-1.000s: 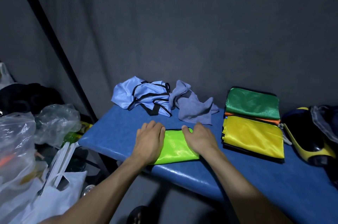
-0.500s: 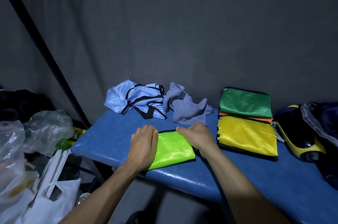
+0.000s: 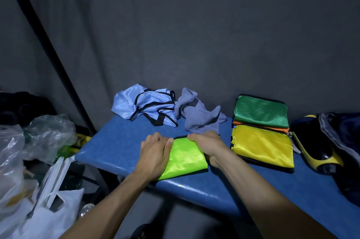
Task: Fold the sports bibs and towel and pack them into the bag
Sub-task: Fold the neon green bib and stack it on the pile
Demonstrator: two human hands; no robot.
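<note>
Your left hand (image 3: 154, 154) and right hand (image 3: 209, 144) both grip the folded lime bib (image 3: 186, 157) at lower centre of the frame, fingers curled over its far edge on the blue table (image 3: 116, 149). Above it lie the crumpled light-blue bib (image 3: 148, 106) and grey towel (image 3: 198, 115). At right, 3 folded bibs sit stacked: green bib (image 3: 262, 112), orange bib (image 3: 259, 124), yellow bib (image 3: 263, 145). The yellow-and-black bag (image 3: 319, 153) at far right gapes open; you cannot tell its contents.
</note>
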